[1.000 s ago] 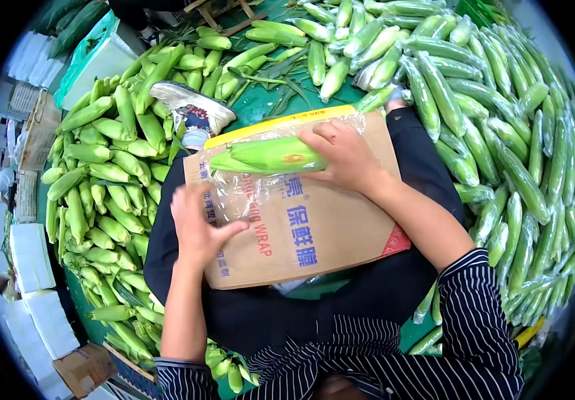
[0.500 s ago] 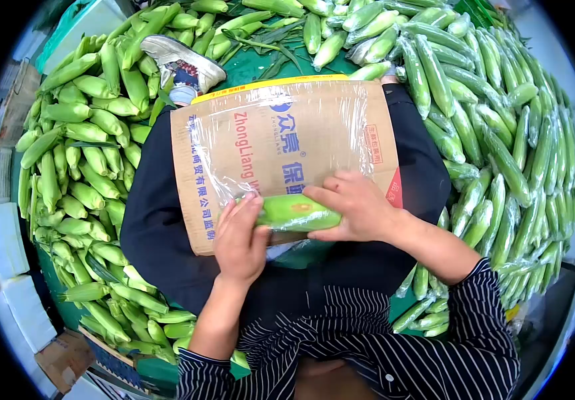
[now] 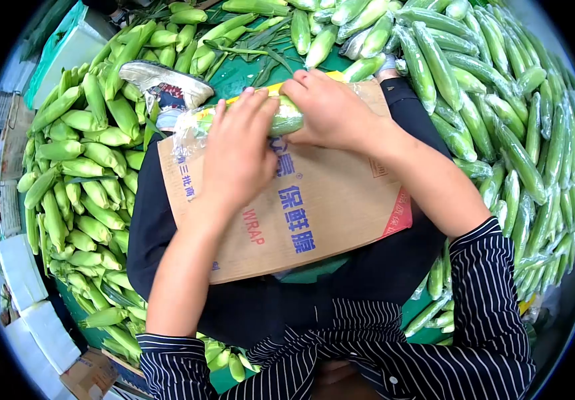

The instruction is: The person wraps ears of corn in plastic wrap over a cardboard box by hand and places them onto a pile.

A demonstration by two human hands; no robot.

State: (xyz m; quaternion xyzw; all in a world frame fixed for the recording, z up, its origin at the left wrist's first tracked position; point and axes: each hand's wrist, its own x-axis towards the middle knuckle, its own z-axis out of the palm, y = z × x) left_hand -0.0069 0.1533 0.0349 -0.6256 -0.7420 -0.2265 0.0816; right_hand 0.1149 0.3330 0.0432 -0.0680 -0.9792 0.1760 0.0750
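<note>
An ear of corn in its green husk, with clear film about it, lies across the far end of a cardboard box on my lap. My left hand is closed over its left part, and my right hand grips its right end. Crumpled cling film sticks out to the left of my left fingers. Blue and red print shows on the box top, and a yellow strip runs along its far edge. My palms hide part of the ear.
Unwrapped ears of corn are heaped on the left. Film-wrapped ears are piled on the right. Loose husk leaves lie on the green floor ahead, near my shoe. White foam blocks stand at the far left.
Both hands have moved the ear forward from the near part of the box to its far edge. Film that was stretched over the box top is now bunched around the ear.
</note>
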